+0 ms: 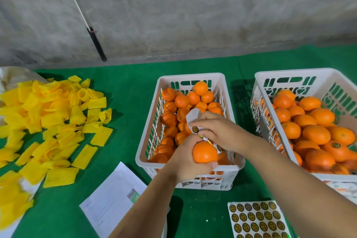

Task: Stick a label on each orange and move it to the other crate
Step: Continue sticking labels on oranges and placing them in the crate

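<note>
The left hand (185, 162) gripped an unlabelled orange (204, 151); the right hand (216, 131) pinched a label strip (195, 121). Both crates looked full, so much labelling seemingly remained.

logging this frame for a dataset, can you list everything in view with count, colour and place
crates: two, white, on the green cloth, centre and right
oranges: many, orange, in both crates; one held
sticker strip: one, white backing, over the centre crate
sticker sheet: one, gold-black dots, bottom right
foam nets: many, yellow, piled left
paper: one, white, bottom centre
table cloth: one, green
left hand: grips the held orange
right hand: pinches the sticker strip
</note>
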A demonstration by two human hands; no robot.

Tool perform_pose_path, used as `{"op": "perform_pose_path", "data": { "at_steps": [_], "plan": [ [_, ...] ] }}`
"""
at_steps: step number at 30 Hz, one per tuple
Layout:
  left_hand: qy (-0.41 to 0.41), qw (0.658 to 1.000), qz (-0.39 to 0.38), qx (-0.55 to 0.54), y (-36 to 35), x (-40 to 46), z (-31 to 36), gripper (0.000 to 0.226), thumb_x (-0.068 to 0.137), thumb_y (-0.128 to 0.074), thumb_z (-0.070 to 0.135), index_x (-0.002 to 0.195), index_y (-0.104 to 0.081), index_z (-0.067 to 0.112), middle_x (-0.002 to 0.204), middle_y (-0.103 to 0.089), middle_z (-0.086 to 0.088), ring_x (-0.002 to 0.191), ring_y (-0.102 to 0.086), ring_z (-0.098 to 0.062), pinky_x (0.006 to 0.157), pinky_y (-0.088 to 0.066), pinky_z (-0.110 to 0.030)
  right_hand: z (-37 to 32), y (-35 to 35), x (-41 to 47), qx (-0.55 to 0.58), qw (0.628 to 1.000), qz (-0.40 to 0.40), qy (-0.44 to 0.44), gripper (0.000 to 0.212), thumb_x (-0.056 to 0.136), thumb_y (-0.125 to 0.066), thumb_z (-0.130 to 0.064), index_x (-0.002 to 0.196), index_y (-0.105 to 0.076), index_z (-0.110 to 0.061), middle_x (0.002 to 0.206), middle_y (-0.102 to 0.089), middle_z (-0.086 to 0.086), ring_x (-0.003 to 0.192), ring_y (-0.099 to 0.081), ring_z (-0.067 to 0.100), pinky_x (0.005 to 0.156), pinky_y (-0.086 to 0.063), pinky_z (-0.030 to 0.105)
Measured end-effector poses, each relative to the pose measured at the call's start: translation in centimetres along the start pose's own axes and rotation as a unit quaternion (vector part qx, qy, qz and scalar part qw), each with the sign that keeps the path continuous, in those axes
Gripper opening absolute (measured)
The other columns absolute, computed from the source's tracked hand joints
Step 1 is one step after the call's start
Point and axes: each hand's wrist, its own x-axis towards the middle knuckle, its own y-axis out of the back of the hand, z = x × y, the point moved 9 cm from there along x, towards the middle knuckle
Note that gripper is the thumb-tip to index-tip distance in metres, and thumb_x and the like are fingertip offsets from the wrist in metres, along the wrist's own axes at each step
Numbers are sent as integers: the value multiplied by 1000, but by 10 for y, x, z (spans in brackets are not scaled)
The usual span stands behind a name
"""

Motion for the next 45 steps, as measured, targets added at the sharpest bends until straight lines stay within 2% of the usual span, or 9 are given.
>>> {"op": "perform_pose_path", "data": {
  "at_steps": [2,6,10,20,23,27,33,40,45],
  "plan": [
    [0,1000,-7,24,-2,-1,-1,65,69,-88,60,123,-53,49,116,-56,27,102,-65,-4,82,-59,-34,0,-2,10,-1,999,-54,-4,33,105,-59,-14,137,-65,-20,112,-48,-19,104,-47,-10,89,-36,8],
    [-4,999,-3,52,-1,-2,2,64,65,-88,63,116,-51,48,116,-53,27,101,-63,-4,82,-59,-36,7,-7,18,-5,990,-131,-53,22,104,-62,-19,123,-67,-30,113,-55,-2,102,-58,11,90,-48,28],
    [-17,997,-7,80,-4,-4,6,64,64,-86,65,114,-49,48,117,-51,25,104,-61,-7,84,-58,-38,4,-10,15,19,983,-174,-62,36,103,-62,-16,136,-63,-30,112,-55,-10,98,-57,-5,81,-42,8],
    [-33,993,7,111,-5,-6,8,67,63,-85,67,116,-48,47,117,-48,32,106,-55,3,80,-47,-24,11,-2,11,68,984,-141,-88,20,102,-66,-25,116,-80,-30,100,-65,-14,96,-61,0,91,-50,23],
    [-33,992,12,123,-6,-6,5,67,63,-84,69,116,-48,48,116,-50,27,106,-56,-1,82,-51,-29,18,11,8,145,980,-56,-124,17,101,-68,-24,104,-80,-36,95,-71,-24,95,-64,-9,85,-49,18],
    [-2,994,49,100,2,-4,-2,69,63,-85,73,117,-47,52,118,-53,25,102,-61,-1,80,-55,-25,10,45,-18,194,953,204,-111,26,100,-67,-18,96,-75,-42,86,-71,-16,80,-64,-1,72,-47,15],
    [14,994,84,75,10,0,-5,68,64,-86,72,116,-49,50,116,-58,23,103,-62,3,78,-53,-17,-17,20,-66,132,962,235,-52,18,92,-76,-6,103,-80,-19,90,-68,-7,87,-66,14,78,-53,25],
    [3,994,77,81,3,1,-5,59,63,-84,61,110,-55,39,106,-62,18,95,-65,-2,78,-59,-29,-18,-1,-62,100,985,115,-85,17,94,-76,-14,109,-80,-19,103,-56,-4,98,-60,16,87,-52,41],
    [7,991,57,119,2,8,-6,44,76,-78,53,109,-58,32,103,-65,9,93,-64,-6,83,-58,-39,-31,-12,-68,-5,997,39,-67,45,96,-67,-42,140,-62,-36,120,-40,-12,116,-45,13,97,-48,36]
  ]
}}
